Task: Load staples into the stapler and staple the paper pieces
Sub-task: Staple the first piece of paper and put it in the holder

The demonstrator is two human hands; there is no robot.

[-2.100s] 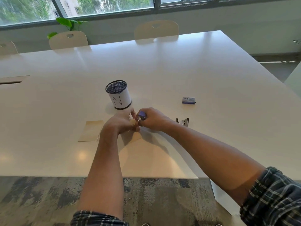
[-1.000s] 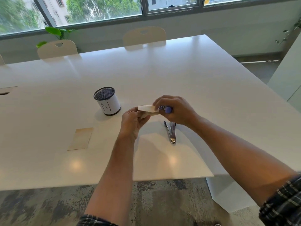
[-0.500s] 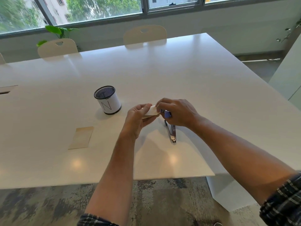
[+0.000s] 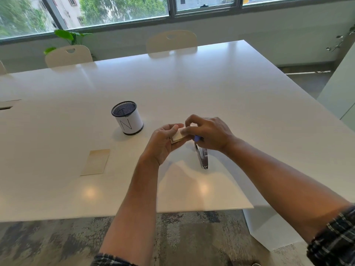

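Stapler [image 4: 202, 157] lies on the desk [image 4: 211, 89] just right of frame centre, long axis toward the bottom, under the right hand [image 4: 208, 132] that's curled on its purple end, I think; left hand [image 4: 165, 142] pinches the paper pieces [image 4: 177, 135] beside it.

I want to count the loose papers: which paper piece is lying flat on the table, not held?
The tan paper piece left of the hands, near the mesh cup. The other piece is pinched between both hands.
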